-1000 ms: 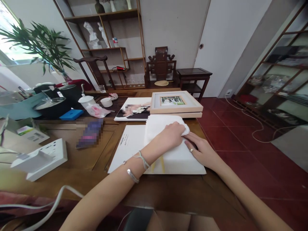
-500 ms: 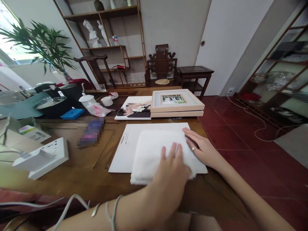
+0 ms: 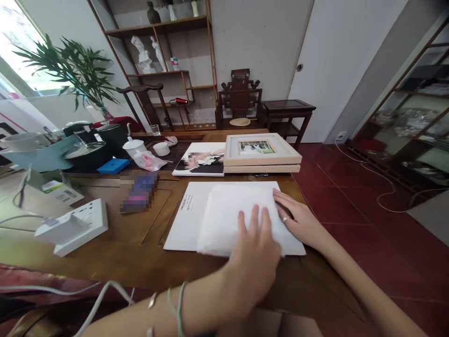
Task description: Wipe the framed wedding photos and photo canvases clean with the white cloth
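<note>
A soft white folded sheet, like cloth or thin padding (image 3: 224,215), lies over a flat white board (image 3: 182,220) on the wooden table. My left hand (image 3: 254,252) rests on the sheet's near right part, fingers spread apart, slightly blurred. At the sheet's right edge is my right hand (image 3: 300,217), its fingers stretched out along that side and a ring on one of them. Small printed text and a barcode show on the board's left part. What lies under the sheet is hidden.
Behind the board sit two stacked pale wooden frames (image 3: 263,150) beside a photo print (image 3: 199,159). To the left are a white power strip (image 3: 80,229), a blurred-out flat object (image 3: 138,193), a blue box (image 3: 113,165) and a white teapot (image 3: 133,146). The table's right edge drops to red floor tiles (image 3: 343,196).
The sheet's ragged near edge, which hung past the board, now looks smoother and lies closer to the board's edge. Both hands stay on the sheet. The view has shifted slightly.
</note>
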Demonstrator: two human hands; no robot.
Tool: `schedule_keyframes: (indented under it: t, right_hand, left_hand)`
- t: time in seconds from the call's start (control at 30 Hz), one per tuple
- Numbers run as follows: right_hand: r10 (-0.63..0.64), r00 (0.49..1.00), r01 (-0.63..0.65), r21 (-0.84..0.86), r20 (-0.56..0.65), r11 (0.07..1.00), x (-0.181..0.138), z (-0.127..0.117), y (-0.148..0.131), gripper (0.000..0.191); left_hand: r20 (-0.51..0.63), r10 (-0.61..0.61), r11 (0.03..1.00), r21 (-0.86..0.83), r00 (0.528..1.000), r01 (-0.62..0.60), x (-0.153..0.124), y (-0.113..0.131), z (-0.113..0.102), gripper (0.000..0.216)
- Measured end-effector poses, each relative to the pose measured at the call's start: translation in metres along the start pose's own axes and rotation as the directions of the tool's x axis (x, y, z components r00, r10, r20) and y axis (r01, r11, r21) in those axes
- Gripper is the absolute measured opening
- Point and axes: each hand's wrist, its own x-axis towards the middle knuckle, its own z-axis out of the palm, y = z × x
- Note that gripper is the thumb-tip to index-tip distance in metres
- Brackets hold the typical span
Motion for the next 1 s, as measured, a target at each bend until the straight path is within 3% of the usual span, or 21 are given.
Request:
schedule_keyframes:
  t: [0.1,0.17,0.4,0.5,0.6,0.8,0.9,1.0]
  right_hand:
    - [-0.022,1.000,0.022,0.005,0.007,1.000,0.000,-0.001,0.000,0.045]
    - [-0.019,1.000,0.019,-0.005,0.007,1.000,0.000,-0.001,0.001,0.045]
    - [-0.001,1.000,0.001,-0.019,0.001,1.000,-0.001,0.000,0.000,0.041]
    - [-0.006,1.000,0.005,-0.015,-0.005,1.000,-0.001,0.000,0.000,0.041]
    - [0.001,1.000,0.000,-0.022,0.007,1.000,-0.001,-0.001,-0.001,0.042]
    - [-0.003,1.000,0.003,-0.021,0.005,1.000,0.000,-0.001,-0.002,0.041]
    - [-0.014,1.000,0.014,-0.018,0.012,1.000,-0.001,-0.001,-0.002,0.041]
    - [0.006,1.000,-0.006,-0.023,0.017,1.000,-0.001,-0.001,-0.002,0.041]
  left_hand:
    - [-0.029,0.063,0.998,0.018,0.998,-0.062,-0.021,0.018,-0.004,0.025]
    - [-0.037,0.048,0.999,0.021,0.998,-0.048,-0.023,0.016,-0.004,0.026]
    - [-0.001,-0.091,0.994,-0.061,0.996,0.091,0.026,-0.047,0.008,0.027]
    - [-0.004,-0.118,0.990,-0.076,0.993,0.118,0.038,-0.059,0.011,0.031]
    - [-0.014,-0.091,0.995,-0.038,0.996,0.090,0.029,-0.044,0.009,0.030]
    - [-0.030,0.013,0.997,-0.073,0.999,-0.015,-0.023,0.006,-0.003,0.025]
    - [0.001,0.026,0.989,-0.147,1.000,-0.025,-0.034,0.006,-0.007,0.023]
    - [0.032,-0.055,0.980,-0.189,0.998,0.060,-0.025,-0.013,-0.006,0.024]
